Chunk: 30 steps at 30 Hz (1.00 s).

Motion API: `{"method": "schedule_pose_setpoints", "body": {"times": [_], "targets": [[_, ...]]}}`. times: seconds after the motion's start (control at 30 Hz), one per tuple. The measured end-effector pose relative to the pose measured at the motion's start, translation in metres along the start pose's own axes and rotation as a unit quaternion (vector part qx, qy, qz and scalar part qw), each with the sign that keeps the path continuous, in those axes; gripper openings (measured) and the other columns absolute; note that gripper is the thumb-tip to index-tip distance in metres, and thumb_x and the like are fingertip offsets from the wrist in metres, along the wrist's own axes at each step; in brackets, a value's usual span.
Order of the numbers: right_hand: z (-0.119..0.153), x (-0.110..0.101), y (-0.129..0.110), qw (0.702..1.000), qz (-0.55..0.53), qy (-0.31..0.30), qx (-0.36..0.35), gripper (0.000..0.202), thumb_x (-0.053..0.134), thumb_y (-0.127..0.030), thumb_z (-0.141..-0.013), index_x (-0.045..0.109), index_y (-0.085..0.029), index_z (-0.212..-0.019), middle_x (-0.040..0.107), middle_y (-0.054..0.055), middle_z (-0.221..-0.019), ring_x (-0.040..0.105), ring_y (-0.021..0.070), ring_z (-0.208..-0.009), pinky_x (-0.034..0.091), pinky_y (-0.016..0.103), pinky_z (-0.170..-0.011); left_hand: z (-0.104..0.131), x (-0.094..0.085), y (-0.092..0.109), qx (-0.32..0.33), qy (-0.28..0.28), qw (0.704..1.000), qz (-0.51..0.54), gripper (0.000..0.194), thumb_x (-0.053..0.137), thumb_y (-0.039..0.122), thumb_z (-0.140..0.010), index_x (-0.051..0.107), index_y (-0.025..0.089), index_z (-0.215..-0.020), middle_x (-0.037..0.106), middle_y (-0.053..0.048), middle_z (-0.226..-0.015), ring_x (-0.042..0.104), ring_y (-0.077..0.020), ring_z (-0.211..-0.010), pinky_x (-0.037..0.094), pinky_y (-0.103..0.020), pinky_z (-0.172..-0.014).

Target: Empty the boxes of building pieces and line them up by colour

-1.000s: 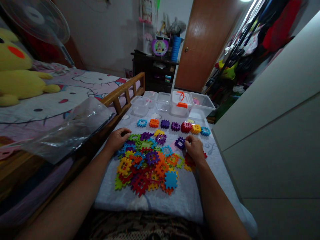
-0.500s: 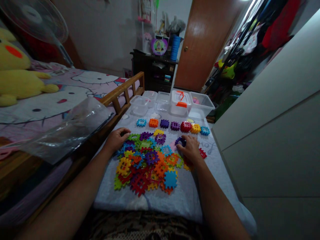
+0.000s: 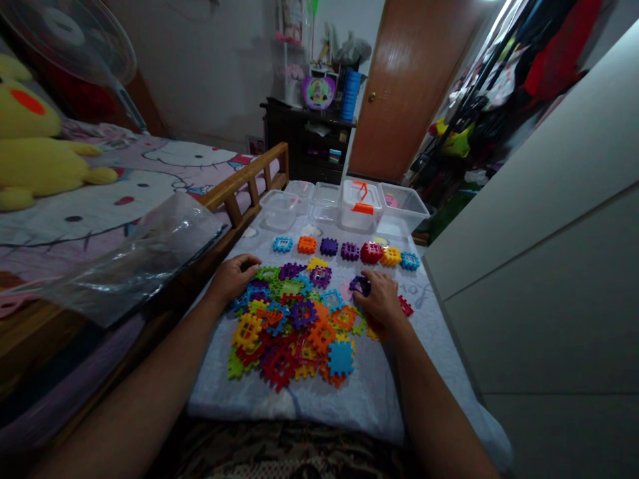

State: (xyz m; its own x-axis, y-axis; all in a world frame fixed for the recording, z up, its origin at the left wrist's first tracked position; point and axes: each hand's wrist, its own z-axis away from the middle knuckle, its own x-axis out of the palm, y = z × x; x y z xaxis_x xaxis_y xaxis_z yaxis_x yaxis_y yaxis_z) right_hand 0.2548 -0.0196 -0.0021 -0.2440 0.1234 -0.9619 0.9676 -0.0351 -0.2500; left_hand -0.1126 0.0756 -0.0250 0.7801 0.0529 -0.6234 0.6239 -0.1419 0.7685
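Observation:
On the cloth-covered surface lies a heap of plastic interlocking building tiles (image 3: 299,326) with notched edges, in red, orange, yellow, green, blue and purple. At the heap's far left edge rests my left hand (image 3: 232,279), its thumb and forefinger apart and nothing seen between them. My right hand (image 3: 382,298), right of the heap, has its fingertips on a dark purple window-frame tile (image 3: 359,285). Part of that tile is hidden by the fingers. Beyond both hands runs a row of tiles and small assembled blocks, among them a red block (image 3: 371,252) and a yellow one (image 3: 391,256).
Clear plastic boxes (image 3: 279,210) stand along the far end, beside a lidded box with an orange handle (image 3: 360,205). A wooden bed rail (image 3: 244,178) borders the left side, with a plastic bag (image 3: 150,259) over it. White cabinet panels (image 3: 549,266) flank the right.
The dark purple tile has turned slightly in my right hand's fingers. My left hand and the heap look the same.

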Motion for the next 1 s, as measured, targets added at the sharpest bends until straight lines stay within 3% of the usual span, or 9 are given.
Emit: {"method": "schedule_pose_setpoints", "body": {"times": [0.4, 0.67, 1.0], "targets": [[0.0011, 0.0, 0.0017, 1.0, 0.01, 0.009, 0.006, 0.062, 0.068, -0.042, -0.079, 0.057, -0.018, -0.135, 0.062, 0.015, -0.128, 0.052, 0.0331, -0.114, 0.036, 0.044, -0.094, -0.0008, 0.0003, -0.004, 0.011, 0.002, 1.0, 0.0, 0.038, 0.057, 0.052, -0.072, 0.072, 0.02, -0.087, 0.075, -0.005, -0.088, 0.069, -0.024, -0.083, 0.054, -0.032, -0.082], [0.0012, -0.0029, -0.0015, 0.998, 0.05, 0.009, 0.022, 0.038, 0.07, -0.046, -0.077, 0.069, -0.022, -0.106, 0.062, 0.013, -0.111, 0.052, 0.0316, -0.105, 0.037, 0.041, -0.085, -0.0007, -0.0001, -0.0003, 0.003, 0.0, 1.0, 0.012, 0.037, 0.059, 0.051, -0.07, 0.072, 0.02, -0.086, 0.075, -0.004, -0.086, 0.068, -0.0242, -0.082, 0.054, -0.033, -0.081], [-0.007, -0.0041, -0.0031, 0.998, 0.055, -0.005, 0.013, 0.04, 0.072, -0.044, -0.075, 0.07, -0.019, -0.106, 0.061, 0.013, -0.111, 0.051, 0.0322, -0.106, 0.038, 0.042, -0.087, 0.0006, -0.0016, 0.0015, 0.009, -0.01, 1.0, 0.021, 0.035, 0.06, 0.049, -0.071, 0.072, 0.02, -0.086, 0.075, -0.005, -0.087, 0.068, -0.0237, -0.082, 0.053, -0.032, -0.08]]}}
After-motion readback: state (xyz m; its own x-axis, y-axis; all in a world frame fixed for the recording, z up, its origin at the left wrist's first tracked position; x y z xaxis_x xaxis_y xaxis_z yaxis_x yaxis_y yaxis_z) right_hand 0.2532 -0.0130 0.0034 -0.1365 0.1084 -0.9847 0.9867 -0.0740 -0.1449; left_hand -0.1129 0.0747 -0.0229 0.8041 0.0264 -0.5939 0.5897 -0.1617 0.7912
